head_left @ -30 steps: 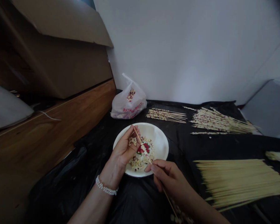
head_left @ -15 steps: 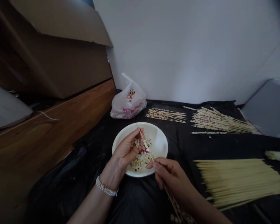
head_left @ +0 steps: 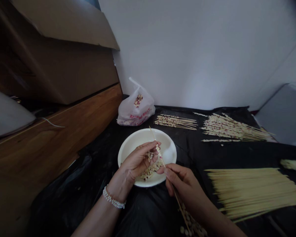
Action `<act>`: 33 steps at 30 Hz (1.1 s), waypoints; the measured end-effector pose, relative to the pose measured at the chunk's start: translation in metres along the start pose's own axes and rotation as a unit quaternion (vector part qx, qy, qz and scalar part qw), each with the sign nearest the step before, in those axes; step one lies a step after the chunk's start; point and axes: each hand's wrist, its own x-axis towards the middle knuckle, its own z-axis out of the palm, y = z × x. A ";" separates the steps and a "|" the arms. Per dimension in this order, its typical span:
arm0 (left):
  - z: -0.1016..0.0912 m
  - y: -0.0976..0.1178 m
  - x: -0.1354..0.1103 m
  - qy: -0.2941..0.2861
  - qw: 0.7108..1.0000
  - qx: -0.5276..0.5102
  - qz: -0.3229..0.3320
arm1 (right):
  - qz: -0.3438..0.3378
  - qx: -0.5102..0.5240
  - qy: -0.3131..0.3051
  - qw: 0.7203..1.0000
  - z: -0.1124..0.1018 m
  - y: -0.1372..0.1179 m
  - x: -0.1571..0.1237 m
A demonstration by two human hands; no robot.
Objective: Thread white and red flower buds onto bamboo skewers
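My right hand (head_left: 181,179) grips a thin wooden skewer (head_left: 152,132) between thumb and fingers, its lower end running down past the wrist. Cream and reddish kernels (head_left: 158,150) are threaded on the skewer's upper part, and the bare tip points up and away. My left hand (head_left: 135,161), with a beaded bracelet at the wrist, has its fingertips at the threaded kernels and cups loose kernels (head_left: 150,155) in its curled fingers. Beneath both hands is a white bowl (head_left: 124,144) with more kernels (head_left: 148,174) in the bottom.
Filled skewers lie in a small bunch (head_left: 170,121) and a larger pile (head_left: 224,128) on black plastic sheeting (head_left: 192,154). Bare skewers (head_left: 254,191) spread at right. A white plastic bag (head_left: 135,112) stands behind the bowl. A cardboard box (head_left: 76,65) is at left.
The skewer has slid up past my left fingertips, so its bare tip now sticks out above them. My left hand has shifted slightly right and down, nearer my right hand.
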 end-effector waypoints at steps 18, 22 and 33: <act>-0.012 0.009 0.016 0.124 0.953 -0.276 -0.023 | 0.040 0.013 -0.021 0.999 0.002 0.003 -0.001; -0.006 0.011 0.009 0.089 0.966 -0.240 -0.022 | 0.040 0.016 -0.025 0.999 0.002 0.003 -0.002; -0.018 0.009 0.008 0.064 0.994 -0.038 0.085 | 0.053 0.012 -0.042 0.998 0.003 0.001 -0.003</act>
